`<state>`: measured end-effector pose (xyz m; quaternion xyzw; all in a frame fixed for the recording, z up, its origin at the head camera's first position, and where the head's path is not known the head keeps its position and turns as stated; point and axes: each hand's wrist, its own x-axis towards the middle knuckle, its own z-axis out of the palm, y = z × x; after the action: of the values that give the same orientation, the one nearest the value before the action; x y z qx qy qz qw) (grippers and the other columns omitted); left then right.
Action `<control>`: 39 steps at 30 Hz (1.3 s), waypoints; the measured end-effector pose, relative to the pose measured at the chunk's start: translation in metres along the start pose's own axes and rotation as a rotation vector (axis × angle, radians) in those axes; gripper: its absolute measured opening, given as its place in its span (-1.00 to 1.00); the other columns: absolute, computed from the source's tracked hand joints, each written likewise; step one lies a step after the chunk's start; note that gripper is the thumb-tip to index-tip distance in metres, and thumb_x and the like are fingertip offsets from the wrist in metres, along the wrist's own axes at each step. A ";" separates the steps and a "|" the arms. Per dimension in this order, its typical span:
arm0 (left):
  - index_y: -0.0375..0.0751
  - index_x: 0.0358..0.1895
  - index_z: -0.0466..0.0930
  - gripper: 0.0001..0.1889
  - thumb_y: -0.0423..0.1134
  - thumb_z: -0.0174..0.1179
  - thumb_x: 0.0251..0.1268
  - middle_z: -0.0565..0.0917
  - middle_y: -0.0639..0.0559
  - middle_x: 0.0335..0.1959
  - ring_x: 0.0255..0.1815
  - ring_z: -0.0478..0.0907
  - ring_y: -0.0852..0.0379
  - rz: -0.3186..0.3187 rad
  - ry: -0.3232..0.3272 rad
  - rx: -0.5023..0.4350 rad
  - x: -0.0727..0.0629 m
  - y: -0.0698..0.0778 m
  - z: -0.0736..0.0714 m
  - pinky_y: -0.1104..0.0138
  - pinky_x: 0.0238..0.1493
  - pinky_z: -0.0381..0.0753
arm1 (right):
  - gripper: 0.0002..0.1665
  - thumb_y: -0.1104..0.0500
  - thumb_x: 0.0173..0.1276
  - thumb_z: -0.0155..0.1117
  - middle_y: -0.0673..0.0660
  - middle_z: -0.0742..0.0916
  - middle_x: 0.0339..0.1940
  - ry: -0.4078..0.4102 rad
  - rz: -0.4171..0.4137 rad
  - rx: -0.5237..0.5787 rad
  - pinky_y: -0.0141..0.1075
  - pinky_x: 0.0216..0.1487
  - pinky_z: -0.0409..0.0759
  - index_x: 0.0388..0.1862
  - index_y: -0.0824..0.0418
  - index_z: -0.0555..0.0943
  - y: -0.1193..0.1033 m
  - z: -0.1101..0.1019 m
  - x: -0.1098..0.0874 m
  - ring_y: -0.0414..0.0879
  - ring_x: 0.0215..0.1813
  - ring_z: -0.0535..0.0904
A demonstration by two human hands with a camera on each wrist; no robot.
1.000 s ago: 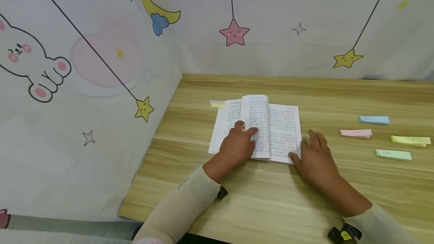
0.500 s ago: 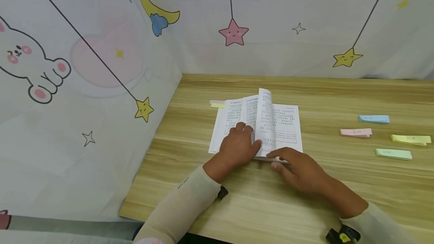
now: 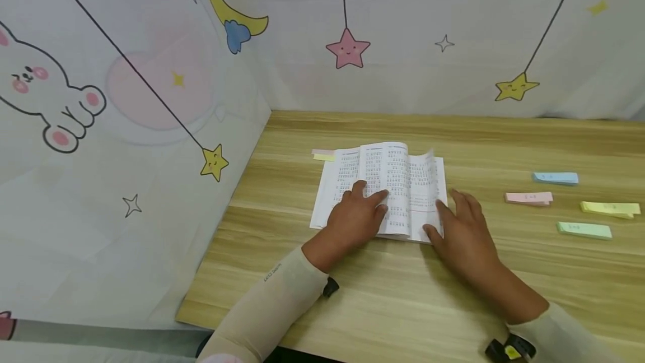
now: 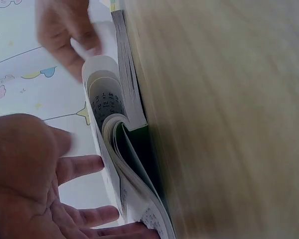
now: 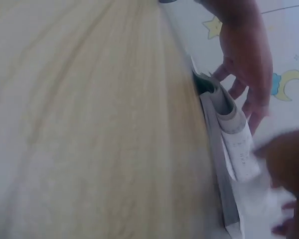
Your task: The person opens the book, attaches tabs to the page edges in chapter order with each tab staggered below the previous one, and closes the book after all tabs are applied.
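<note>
1. One open book [image 3: 373, 167] lies before us on the table [image 3: 393, 307]
2. We see the left hand [image 3: 355, 214] resting on its left pages, fingers spread
3. We see the right hand [image 3: 468, 240] at its right edge, thumb and fingers apart, beside a curling page [image 3: 423, 184]
4. To its right we count a blue slip [image 3: 556, 178], pink slip [image 3: 529, 199], yellow slip [image 3: 611, 209] and green slip [image 3: 584, 231]

Head view looks down; 2 low, close wrist views face the shared book [image 3: 398, 178].

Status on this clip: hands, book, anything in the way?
Left hand rests on open book. Right hand at edge of lifted page, pinch unclear. Four pastel slips off right, apart from book; nothing visibly blocking.
</note>
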<state>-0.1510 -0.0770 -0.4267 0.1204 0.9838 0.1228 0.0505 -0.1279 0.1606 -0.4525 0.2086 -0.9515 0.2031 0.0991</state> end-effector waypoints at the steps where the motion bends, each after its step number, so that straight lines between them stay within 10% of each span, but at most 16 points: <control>1: 0.22 0.47 0.47 -0.46 0.24 -0.25 0.65 0.30 -0.21 0.49 0.23 0.51 -0.22 -0.004 -0.001 -0.021 0.000 0.000 -0.001 0.03 -0.12 0.66 | -0.26 0.07 0.31 0.50 0.49 0.38 0.44 -0.005 -0.065 0.044 0.26 0.35 0.25 0.34 0.44 0.51 -0.002 0.000 0.001 0.43 0.45 0.23; 6: -0.14 0.40 0.48 -0.21 0.42 -0.28 0.53 0.37 -0.18 0.43 0.23 0.50 -0.19 -0.033 0.004 -0.053 -0.001 0.001 -0.003 0.01 -0.05 0.64 | -0.36 0.05 0.49 0.32 0.13 0.56 0.40 -0.165 -0.292 0.279 0.11 0.27 0.47 0.49 0.12 0.44 -0.013 -0.001 -0.002 0.11 0.34 0.51; 13: -0.06 0.67 -0.07 -0.04 0.06 0.32 0.39 0.30 -0.28 0.44 0.05 0.60 -0.12 -0.044 0.091 -0.059 0.001 0.001 0.001 0.17 -0.35 0.64 | -0.43 0.13 0.41 0.39 0.46 0.52 0.31 -0.043 0.072 0.123 0.26 0.28 0.35 0.27 0.43 0.55 0.001 -0.005 0.001 0.41 0.36 0.36; 18: 0.30 0.56 0.30 -0.37 -0.13 0.19 0.48 0.12 -0.32 0.54 0.04 0.55 -0.17 -0.035 0.103 -0.026 -0.002 -0.002 0.001 0.22 -0.54 0.53 | -0.35 0.12 0.38 0.41 0.54 0.42 0.41 -0.164 0.025 0.000 0.34 0.36 0.21 0.33 0.46 0.52 0.013 -0.005 -0.001 0.52 0.45 0.21; 21: 0.12 0.43 0.51 -0.55 0.01 0.03 0.57 0.16 -0.33 0.54 0.22 0.45 -0.26 -0.067 0.101 0.023 -0.004 -0.001 -0.001 0.07 -0.26 0.65 | -0.45 0.17 0.42 0.36 0.47 0.51 0.38 -0.182 -0.040 -0.014 0.32 0.33 0.29 0.33 0.37 0.57 0.013 -0.004 -0.002 0.46 0.43 0.31; 25: -0.19 0.29 0.57 -0.22 0.43 -0.13 0.47 0.24 -0.33 0.51 0.48 0.18 -0.36 -0.147 0.091 0.091 -0.004 -0.004 -0.003 -0.30 0.26 0.33 | -0.47 0.17 0.43 0.34 0.44 0.56 0.34 -0.172 -0.064 -0.029 0.30 0.30 0.35 0.31 0.37 0.58 0.014 -0.003 -0.003 0.43 0.38 0.39; 31: -0.35 0.13 0.63 -0.13 0.49 0.08 0.29 0.28 -0.32 0.47 0.58 -0.01 -0.36 -0.215 0.056 0.172 -0.001 -0.014 0.000 -0.33 0.37 0.13 | -0.47 0.17 0.42 0.34 0.45 0.57 0.32 -0.168 -0.075 -0.029 0.28 0.31 0.34 0.30 0.38 0.59 0.016 -0.003 -0.004 0.45 0.36 0.40; 39: -0.17 0.02 0.65 -0.69 -0.04 0.33 0.42 0.51 -0.09 0.22 0.33 0.34 -0.05 0.061 0.125 0.158 -0.002 -0.012 -0.001 0.26 0.23 0.48 | -0.47 0.15 0.42 0.34 0.43 0.57 0.33 -0.173 -0.079 -0.039 0.25 0.36 0.30 0.31 0.35 0.59 0.016 -0.003 -0.003 0.44 0.36 0.41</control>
<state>-0.1523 -0.0887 -0.4283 0.1460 0.9875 0.0537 -0.0246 -0.1318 0.1767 -0.4563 0.2609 -0.9513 0.1616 0.0283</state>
